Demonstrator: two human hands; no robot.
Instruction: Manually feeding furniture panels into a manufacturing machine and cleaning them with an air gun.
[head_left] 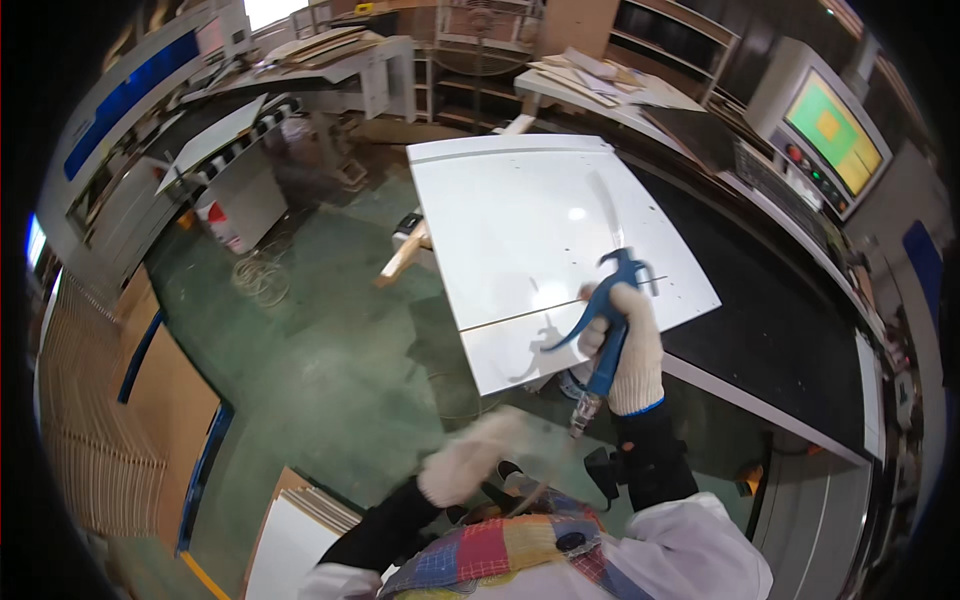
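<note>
My right hand point(637, 345), in a white knit glove, is wrapped round the grip of a blue air blow gun point(606, 335). Its pale nozzle points away from me over a large white panel point(520, 225). A metal hose fitting hangs at the gun's lower end. Small holes dot the panel, and a thin dark groove crosses its near part. Closer to my body, short of the panel's near edge, is my left hand point(475, 455), gloved as well; motion smears its fingers.
Beneath the panel's right side is a dark machine table point(770, 310). A screen with buttons point(835, 130) stands at the far right. Stacked boards point(100, 410) line the left, and more white boards point(290, 545) lie near my left arm. A coiled hose point(260, 280) rests on the green floor.
</note>
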